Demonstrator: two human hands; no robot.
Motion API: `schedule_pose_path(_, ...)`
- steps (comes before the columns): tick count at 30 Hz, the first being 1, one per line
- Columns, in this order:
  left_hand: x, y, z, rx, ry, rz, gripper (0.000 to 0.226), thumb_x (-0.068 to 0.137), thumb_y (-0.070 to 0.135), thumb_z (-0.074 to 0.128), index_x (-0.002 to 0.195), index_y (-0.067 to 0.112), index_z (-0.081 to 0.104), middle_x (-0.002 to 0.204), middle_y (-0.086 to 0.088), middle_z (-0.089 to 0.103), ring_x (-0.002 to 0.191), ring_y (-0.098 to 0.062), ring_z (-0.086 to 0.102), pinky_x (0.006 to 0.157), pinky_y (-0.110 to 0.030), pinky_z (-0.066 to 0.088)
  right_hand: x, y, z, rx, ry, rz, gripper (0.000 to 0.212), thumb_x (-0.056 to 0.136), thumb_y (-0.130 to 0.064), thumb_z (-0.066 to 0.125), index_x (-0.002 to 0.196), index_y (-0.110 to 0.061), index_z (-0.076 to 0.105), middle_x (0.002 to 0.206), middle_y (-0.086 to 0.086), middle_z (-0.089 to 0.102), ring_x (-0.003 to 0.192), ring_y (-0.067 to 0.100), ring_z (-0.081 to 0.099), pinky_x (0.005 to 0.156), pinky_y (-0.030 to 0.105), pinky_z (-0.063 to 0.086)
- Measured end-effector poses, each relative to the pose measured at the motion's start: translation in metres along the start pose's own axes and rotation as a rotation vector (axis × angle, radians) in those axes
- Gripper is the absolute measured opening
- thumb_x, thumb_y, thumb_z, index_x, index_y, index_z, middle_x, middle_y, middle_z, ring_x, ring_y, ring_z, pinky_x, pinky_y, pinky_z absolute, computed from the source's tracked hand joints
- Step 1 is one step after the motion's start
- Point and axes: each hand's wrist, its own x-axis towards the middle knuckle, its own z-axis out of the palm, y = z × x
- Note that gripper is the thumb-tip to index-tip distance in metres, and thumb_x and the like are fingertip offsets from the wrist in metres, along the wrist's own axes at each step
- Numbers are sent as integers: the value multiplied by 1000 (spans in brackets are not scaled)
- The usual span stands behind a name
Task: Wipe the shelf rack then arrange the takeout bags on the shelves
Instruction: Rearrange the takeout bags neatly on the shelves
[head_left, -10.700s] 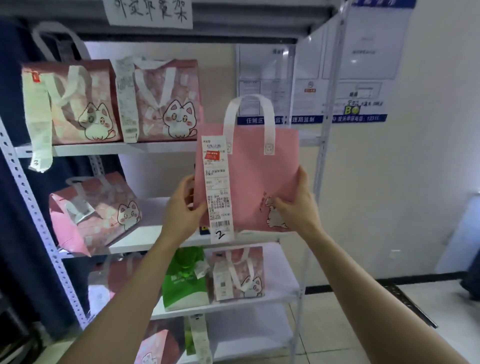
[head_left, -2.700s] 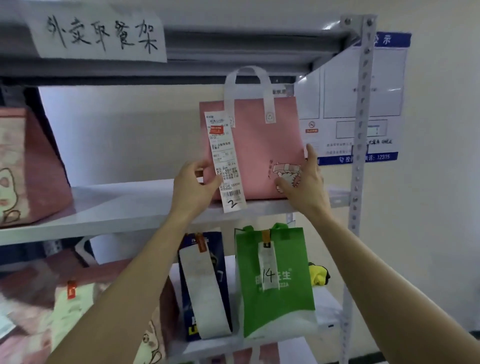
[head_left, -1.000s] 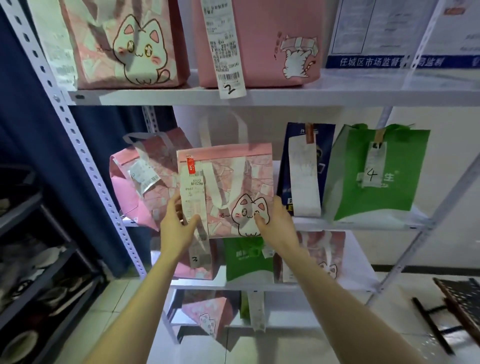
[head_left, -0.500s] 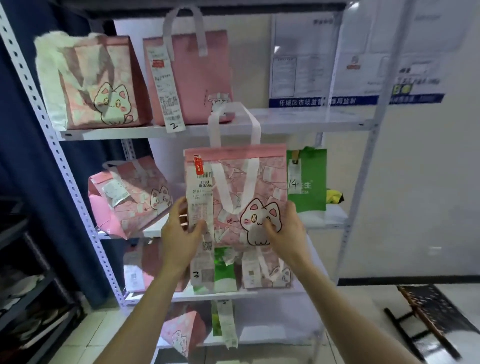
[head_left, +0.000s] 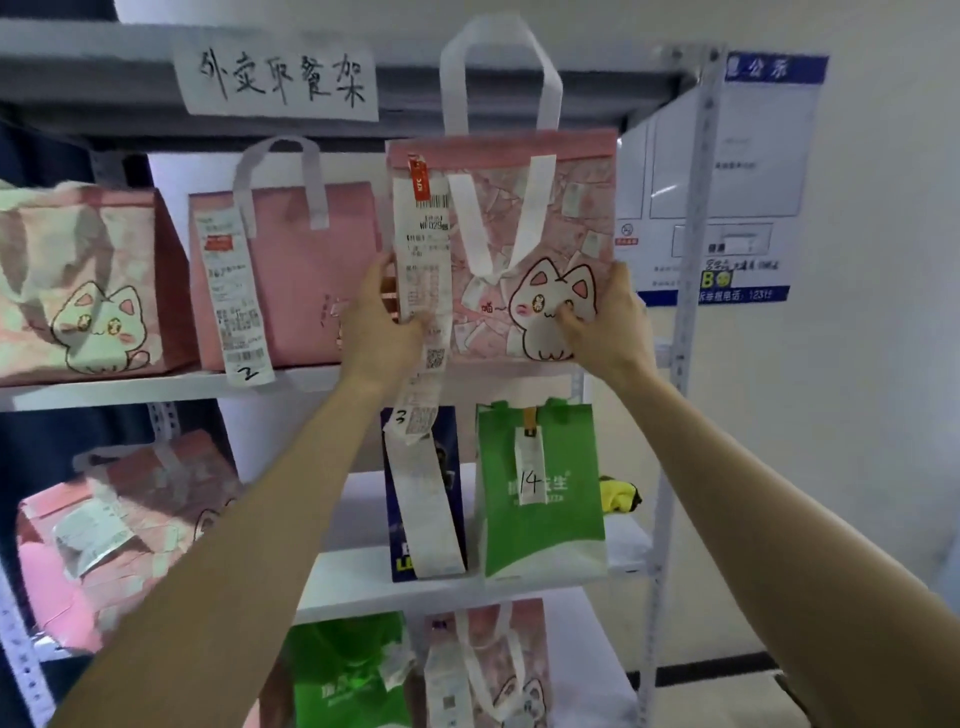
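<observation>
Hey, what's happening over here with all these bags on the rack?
A person is putting takeout bags on a shelf rack. The left hand and right hand grip a pink cat-print bag by its lower sides, at the upper shelf, right of a plain pink bag tagged 2. Whether it rests on the shelf yet is unclear. A dark blue bag and a green bag tagged 14 stand one shelf down.

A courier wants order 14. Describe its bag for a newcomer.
Start at the white rack with the handwritten sign on top. Two shelves below the sign, near the right end, stands the green bag. Unlike the dark blue bag beside it, its tag reads 14.
</observation>
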Motion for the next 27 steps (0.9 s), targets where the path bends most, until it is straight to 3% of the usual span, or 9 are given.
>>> schedule_pose_path(3, 35, -17, 18, 47, 5, 5, 79, 93, 0, 82, 159, 27, 48, 133, 14, 67, 99, 10, 66, 77, -2, 54, 39, 12, 17, -23, -20, 23, 56, 88, -33, 78, 131, -23, 43, 120, -4, 66, 100, 18, 65, 67, 24, 51)
schedule_pose_path(6, 51, -32, 32, 96, -8, 9, 79, 93, -2, 81, 160, 24, 46, 142, 4, 67, 110, -5, 68, 91, -21, 59, 61, 26, 35, -23, -20, 73, 59, 88, -29, 81, 132, -20, 43, 117, -5, 63, 101, 17, 64, 67, 24, 51)
schedule_pose_path(8, 54, -44, 38, 125, -17, -16, 80, 93, -2, 79, 160, 23, 45, 146, 1, 65, 115, -12, 67, 98, -33, 60, 65, 38, 49, -10, -52, 104, 60, 88, -26, 83, 132, -18, 43, 119, -3, 63, 105, 20, 63, 79, 34, 58)
schedule_pose_path(10, 52, -56, 42, 154, -18, -44, 80, 94, 0, 80, 162, 23, 44, 147, 1, 65, 114, -11, 66, 101, -36, 58, 64, 51, 61, -24, -101, 118, 57, 88, -26, 83, 127, -19, 42, 121, 0, 64, 108, 24, 63, 89, 44, 60)
schedule_pose_path(17, 44, -74, 56, 221, 22, -67, 83, 96, 3, 79, 165, 26, 39, 152, 0, 63, 117, -6, 58, 101, -24, 46, 60, 75, 73, -1, -104, 90, 55, 86, -31, 78, 130, -24, 47, 109, -12, 63, 100, 16, 61, 87, 40, 56)
schedule_pose_path(23, 33, -60, 52, 217, 51, -97, 87, 97, 3, 79, 169, 22, 33, 158, 0, 58, 139, -15, 59, 117, -32, 48, 53, 75, 54, 38, -128, 80, 69, 89, -28, 80, 147, -17, 44, 127, -7, 61, 116, 16, 57, 104, 45, 55)
schedule_pose_path(25, 27, -54, 43, 225, 98, -98, 88, 97, 3, 80, 169, 21, 34, 157, 2, 58, 137, -12, 59, 110, -21, 51, 41, 75, 46, 54, -64, 64, 75, 90, -32, 79, 153, -17, 40, 142, -1, 57, 126, 15, 53, 105, 39, 51)
schedule_pose_path(27, 16, -49, 32, 261, 153, -50, 80, 97, 1, 77, 166, 21, 42, 149, 5, 61, 127, -6, 62, 95, -6, 52, 23, 75, 38, 64, 18, 13, 72, 91, -35, 76, 152, -20, 41, 147, -3, 53, 121, 5, 48, 97, 24, 44)
